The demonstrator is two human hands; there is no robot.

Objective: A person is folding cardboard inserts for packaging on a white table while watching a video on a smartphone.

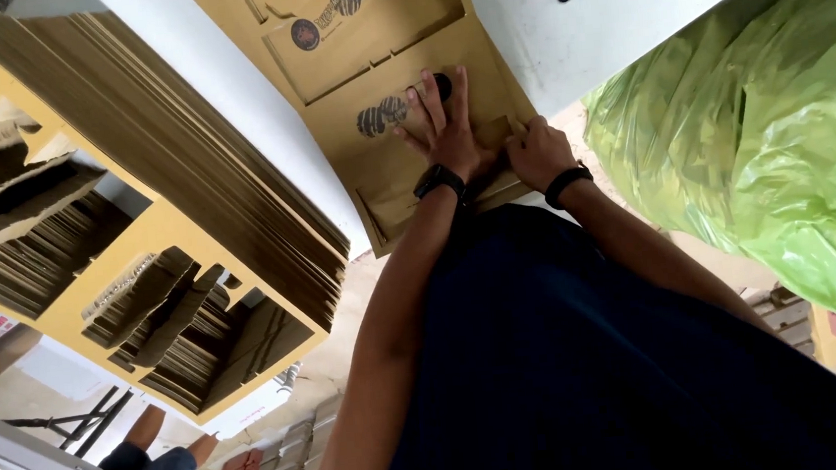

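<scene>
We press our left hand [441, 124], fingers spread flat, on the cardboard blank [399, 117] lying on the white table [542, 46]. Our right hand [536, 151] appears to pinch its near flap.

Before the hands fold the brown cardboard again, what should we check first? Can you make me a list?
1. Left hand pressed flat on the cardboard sheet, fingers spread: ok.
2. Right hand gripping the sheet's near edge flap: ok.
3. Sheet lying flat on the white table: ok, as far as it shows.
4. Fingers out of the fold line: cannot tell, the right fingers are curled under and hidden.
5. Tall stack of flat cardboard away from the hands: ok, it sits off to the left.
6. Green plastic bag clear of the sheet: ok.
</scene>
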